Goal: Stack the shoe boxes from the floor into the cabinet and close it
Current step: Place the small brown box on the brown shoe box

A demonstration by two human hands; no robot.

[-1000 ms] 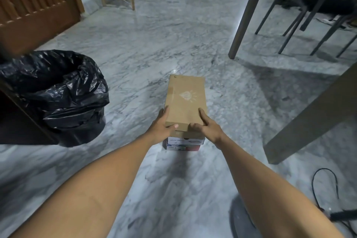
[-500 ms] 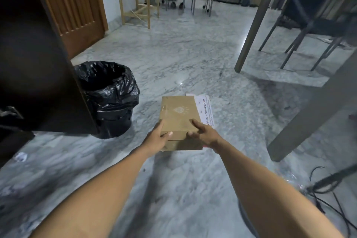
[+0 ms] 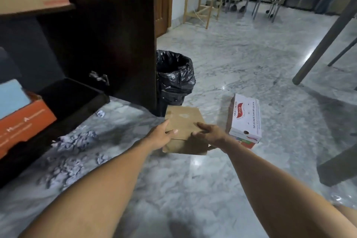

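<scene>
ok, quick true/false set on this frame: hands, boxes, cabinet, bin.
1. Both hands grip the brown box. True: left hand and right hand hold its near end.
2. The white box sits inside the cabinet. False: it lies on the floor, right of the brown box.
3. The cabinet door is closed. False: it stands open.
4. An orange box is on the cabinet's lower shelf. True.
5. The black-lined bin lies tipped over. False: it stands upright by the door.
</scene>
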